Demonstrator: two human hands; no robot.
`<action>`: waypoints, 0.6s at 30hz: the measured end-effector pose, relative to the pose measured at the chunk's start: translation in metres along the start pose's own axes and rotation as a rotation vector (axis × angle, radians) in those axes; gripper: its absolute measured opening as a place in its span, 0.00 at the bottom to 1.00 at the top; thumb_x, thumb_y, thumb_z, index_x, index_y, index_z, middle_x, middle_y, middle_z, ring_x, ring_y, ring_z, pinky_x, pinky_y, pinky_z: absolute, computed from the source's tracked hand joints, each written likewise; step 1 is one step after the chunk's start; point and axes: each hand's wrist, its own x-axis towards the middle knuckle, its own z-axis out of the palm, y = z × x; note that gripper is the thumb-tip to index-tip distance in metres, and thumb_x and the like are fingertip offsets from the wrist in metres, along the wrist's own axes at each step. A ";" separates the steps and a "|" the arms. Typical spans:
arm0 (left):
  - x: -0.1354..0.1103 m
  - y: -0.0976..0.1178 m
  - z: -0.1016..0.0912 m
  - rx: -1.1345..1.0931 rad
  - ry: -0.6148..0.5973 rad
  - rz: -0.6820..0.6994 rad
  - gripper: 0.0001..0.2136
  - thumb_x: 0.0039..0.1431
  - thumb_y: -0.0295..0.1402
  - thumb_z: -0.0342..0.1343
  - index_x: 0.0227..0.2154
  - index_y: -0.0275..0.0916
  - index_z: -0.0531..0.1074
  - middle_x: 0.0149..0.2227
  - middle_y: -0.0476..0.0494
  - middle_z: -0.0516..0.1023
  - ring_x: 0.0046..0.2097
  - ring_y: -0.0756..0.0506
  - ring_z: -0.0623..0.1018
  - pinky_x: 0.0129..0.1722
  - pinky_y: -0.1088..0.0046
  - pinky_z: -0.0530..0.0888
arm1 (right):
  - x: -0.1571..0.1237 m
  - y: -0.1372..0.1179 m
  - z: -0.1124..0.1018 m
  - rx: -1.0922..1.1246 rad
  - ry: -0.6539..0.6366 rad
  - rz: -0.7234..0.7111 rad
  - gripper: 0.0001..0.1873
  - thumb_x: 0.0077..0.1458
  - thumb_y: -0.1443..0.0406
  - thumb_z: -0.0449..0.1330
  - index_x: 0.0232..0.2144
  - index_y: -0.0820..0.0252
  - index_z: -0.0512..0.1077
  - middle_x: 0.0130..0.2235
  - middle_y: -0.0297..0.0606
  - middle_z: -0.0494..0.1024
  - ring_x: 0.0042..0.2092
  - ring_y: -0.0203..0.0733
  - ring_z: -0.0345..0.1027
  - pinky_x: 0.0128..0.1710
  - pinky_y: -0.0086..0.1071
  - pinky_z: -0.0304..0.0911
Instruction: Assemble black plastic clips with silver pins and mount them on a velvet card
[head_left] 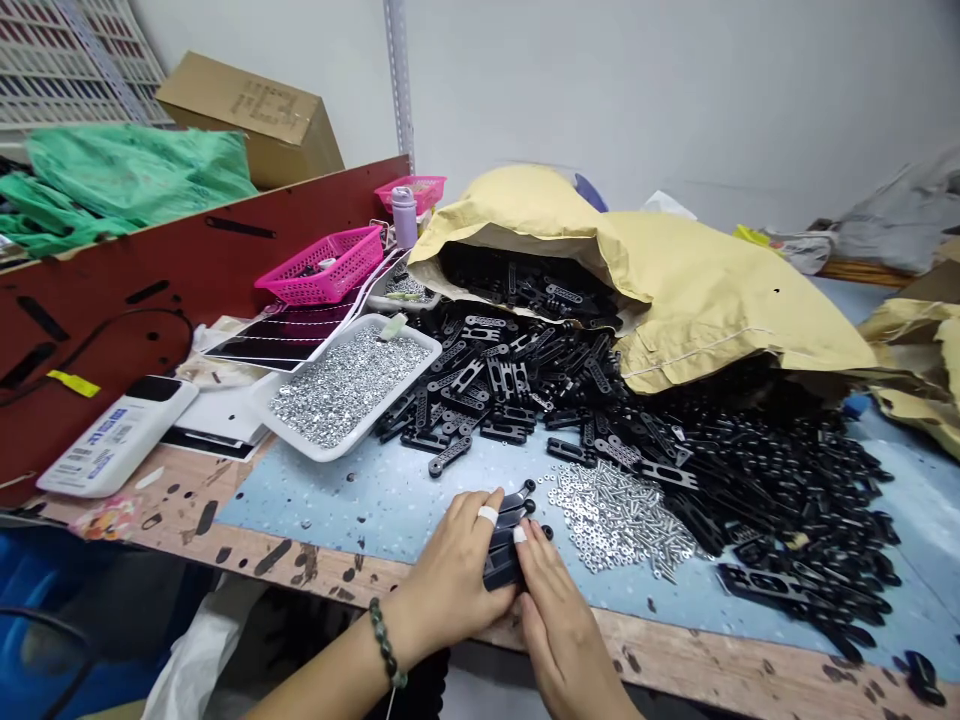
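Observation:
My left hand [450, 565] and my right hand [561, 625] press from both sides around several black plastic parts [501, 568] at the table's front edge. These parts have rounded, knob-like ends that point away from me; their lower portion is hidden by my fingers. White wraps show on a finger of each hand. Just right of the hands lies a heap of silver screws and nuts [622, 520]. Behind it is a pile of flat black slotted pieces [510, 380], spilling from a yellow sack [525, 205]. More black parts [795, 490] are heaped to the right.
At left stand a white tray [330, 453] of small metal pieces, a white device with a label [116, 440] and a pink basket [349, 278]. A purple bottle [404, 220] is behind them. A red-brown board [135, 270] borders the left side.

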 end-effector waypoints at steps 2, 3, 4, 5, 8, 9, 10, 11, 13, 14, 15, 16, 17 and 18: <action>0.001 0.001 0.001 -0.014 0.014 -0.010 0.35 0.45 0.24 0.55 0.59 0.36 0.52 0.51 0.34 0.64 0.54 0.35 0.65 0.54 0.50 0.66 | 0.006 -0.001 -0.004 -0.040 -0.052 -0.039 0.34 0.62 0.70 0.44 0.67 0.61 0.37 0.66 0.44 0.52 0.65 0.52 0.45 0.60 0.54 0.54; 0.001 0.001 0.001 -0.019 0.024 -0.009 0.34 0.44 0.23 0.54 0.58 0.36 0.54 0.50 0.34 0.65 0.53 0.36 0.66 0.54 0.51 0.66 | 0.010 -0.001 -0.005 -0.069 -0.069 -0.061 0.35 0.61 0.69 0.45 0.67 0.61 0.37 0.66 0.45 0.52 0.65 0.53 0.45 0.60 0.55 0.53; 0.001 0.001 0.001 -0.022 0.034 -0.003 0.33 0.44 0.23 0.53 0.57 0.35 0.55 0.49 0.35 0.65 0.52 0.37 0.67 0.53 0.52 0.66 | 0.014 -0.001 -0.005 -0.097 -0.074 -0.078 0.35 0.61 0.70 0.46 0.67 0.62 0.37 0.65 0.45 0.52 0.65 0.53 0.46 0.60 0.55 0.53; 0.001 0.001 0.000 -0.024 0.044 0.005 0.32 0.44 0.22 0.53 0.56 0.35 0.57 0.48 0.35 0.66 0.51 0.37 0.67 0.53 0.53 0.67 | 0.018 -0.001 -0.005 -0.120 -0.068 -0.086 0.35 0.60 0.70 0.46 0.67 0.62 0.38 0.65 0.45 0.53 0.65 0.52 0.47 0.60 0.55 0.53; 0.001 0.001 -0.001 -0.027 0.058 0.018 0.29 0.46 0.25 0.54 0.55 0.36 0.58 0.47 0.36 0.67 0.50 0.37 0.67 0.51 0.53 0.67 | 0.026 0.000 0.002 -0.157 -0.026 -0.046 0.35 0.59 0.72 0.44 0.67 0.62 0.38 0.63 0.44 0.58 0.64 0.51 0.51 0.60 0.55 0.53; 0.001 0.000 0.000 -0.027 0.060 0.015 0.28 0.47 0.26 0.54 0.54 0.36 0.59 0.46 0.36 0.67 0.49 0.37 0.68 0.51 0.54 0.67 | 0.028 0.000 0.005 -0.160 -0.010 -0.020 0.35 0.60 0.72 0.44 0.67 0.61 0.38 0.63 0.44 0.59 0.64 0.51 0.51 0.60 0.55 0.53; 0.002 0.000 0.001 -0.026 0.062 0.011 0.28 0.47 0.27 0.54 0.54 0.36 0.59 0.46 0.36 0.67 0.49 0.37 0.68 0.50 0.54 0.68 | 0.029 0.000 0.008 -0.160 0.002 0.010 0.35 0.60 0.72 0.43 0.67 0.60 0.37 0.63 0.44 0.59 0.64 0.51 0.51 0.60 0.56 0.52; 0.003 0.000 0.003 -0.025 0.065 0.009 0.27 0.47 0.27 0.54 0.53 0.36 0.60 0.46 0.37 0.67 0.49 0.37 0.68 0.50 0.54 0.68 | 0.029 0.001 0.010 -0.155 0.010 0.040 0.34 0.61 0.71 0.43 0.67 0.60 0.37 0.63 0.44 0.59 0.64 0.51 0.51 0.60 0.57 0.51; 0.005 0.000 0.007 -0.022 0.085 0.009 0.27 0.46 0.27 0.55 0.52 0.36 0.60 0.46 0.36 0.67 0.49 0.37 0.68 0.50 0.54 0.68 | 0.029 0.003 0.012 -0.122 0.042 0.091 0.33 0.62 0.70 0.43 0.67 0.59 0.37 0.63 0.46 0.58 0.64 0.52 0.50 0.60 0.59 0.50; 0.006 0.000 0.008 -0.021 0.101 0.007 0.27 0.45 0.28 0.56 0.52 0.36 0.61 0.46 0.36 0.67 0.49 0.36 0.68 0.50 0.53 0.68 | 0.028 0.003 0.011 -0.089 0.074 0.114 0.32 0.63 0.69 0.43 0.66 0.59 0.38 0.64 0.48 0.57 0.64 0.53 0.49 0.59 0.59 0.50; 0.004 0.002 0.007 -0.022 0.118 0.005 0.28 0.44 0.28 0.57 0.51 0.35 0.61 0.46 0.36 0.68 0.49 0.36 0.68 0.50 0.53 0.68 | 0.025 0.004 0.010 -0.043 0.120 0.133 0.31 0.63 0.67 0.43 0.66 0.60 0.39 0.64 0.49 0.55 0.65 0.54 0.47 0.59 0.59 0.51; 0.000 0.003 0.004 -0.026 0.134 -0.002 0.29 0.42 0.29 0.58 0.51 0.35 0.62 0.46 0.36 0.68 0.50 0.36 0.68 0.50 0.53 0.68 | 0.022 0.004 0.008 0.014 0.176 0.144 0.31 0.64 0.66 0.43 0.66 0.60 0.40 0.65 0.50 0.54 0.65 0.54 0.46 0.59 0.59 0.51; -0.008 0.005 -0.003 -0.036 0.147 -0.017 0.30 0.41 0.29 0.59 0.51 0.36 0.62 0.46 0.36 0.68 0.50 0.36 0.68 0.50 0.54 0.68 | 0.018 0.005 0.005 0.075 0.235 0.148 0.30 0.64 0.66 0.44 0.66 0.60 0.42 0.65 0.50 0.53 0.65 0.55 0.45 0.59 0.59 0.51; -0.019 0.007 -0.012 -0.051 0.151 -0.041 0.31 0.40 0.29 0.60 0.52 0.36 0.62 0.46 0.36 0.68 0.50 0.36 0.68 0.51 0.55 0.69 | 0.014 0.004 0.002 0.133 0.284 0.139 0.29 0.64 0.66 0.44 0.65 0.59 0.44 0.65 0.50 0.53 0.65 0.55 0.45 0.59 0.59 0.51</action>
